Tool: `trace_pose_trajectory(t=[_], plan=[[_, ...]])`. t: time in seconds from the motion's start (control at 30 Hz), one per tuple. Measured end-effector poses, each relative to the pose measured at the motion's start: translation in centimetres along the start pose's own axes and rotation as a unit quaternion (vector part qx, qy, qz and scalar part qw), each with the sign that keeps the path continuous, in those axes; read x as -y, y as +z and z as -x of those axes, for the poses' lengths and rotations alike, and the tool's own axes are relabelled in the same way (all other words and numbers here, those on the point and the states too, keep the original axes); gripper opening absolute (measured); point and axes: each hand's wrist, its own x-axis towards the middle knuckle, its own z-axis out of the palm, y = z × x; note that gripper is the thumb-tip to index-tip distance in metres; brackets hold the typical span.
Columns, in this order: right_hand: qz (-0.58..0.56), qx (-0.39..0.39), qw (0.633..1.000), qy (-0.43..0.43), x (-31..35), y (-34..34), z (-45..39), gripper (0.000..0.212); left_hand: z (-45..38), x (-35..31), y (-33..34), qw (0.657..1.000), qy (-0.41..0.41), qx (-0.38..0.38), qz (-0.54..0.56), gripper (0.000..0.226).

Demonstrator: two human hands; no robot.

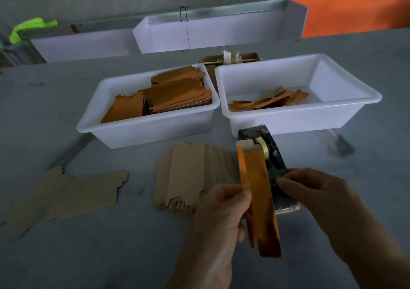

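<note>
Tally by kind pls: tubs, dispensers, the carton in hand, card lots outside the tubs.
White tubs: 2
Tape dispenser: 1
Orange folded carton, pinched by the left hand: 1
Brown card lots outside the tubs: 2
Total: 6

The left grip and right grip appear bare, forearms too.

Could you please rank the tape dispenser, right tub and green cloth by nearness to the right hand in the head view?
1. Tape dispenser, beside the right hand.
2. Right tub, behind the dispenser.
3. Green cloth, far back left.
</note>
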Motion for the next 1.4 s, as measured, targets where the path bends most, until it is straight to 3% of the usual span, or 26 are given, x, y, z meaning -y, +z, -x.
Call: trace_pose_trajectory(t=[0.2,0.37,0.7,0.93,1.2,1.4], plan=[[-0.053,-0.023,0.998,0.009,-0.1,0.7,-0.2,0.006,-0.1,-0.1,1.0,0.999,0.009,0.002,-0.032,0.011],[-0.164,-0.013,0.986,0.01,0.3,0.4,0.7,0.011,-0.2,0.2,1.1,0.998,0.015,-0.002,-0.062,0.01],[-0.042,-0.074,0.996,-0.039,-0.6,0.9,2.6,0.015,-0.3,0.1,1.0,0.996,0.029,0.006,-0.082,0.008],[-0.019,-0.115,0.991,-0.061,-1.4,1.8,3.1,0.014,-0.4,-0.4,1.1,0.995,0.06,0.035,-0.076,0.007],[-0.04,-0.127,0.989,-0.062,-1.8,2.4,3.6,0.006,-0.8,-0.1,2.3,0.983,0.081,0.046,-0.158,0.006],[0.152,-0.157,0.968,-0.124,-1.8,1.8,3.0,0.013,-1.0,-0.3,2.6,0.981,0.099,0.032,-0.165,0.005]])
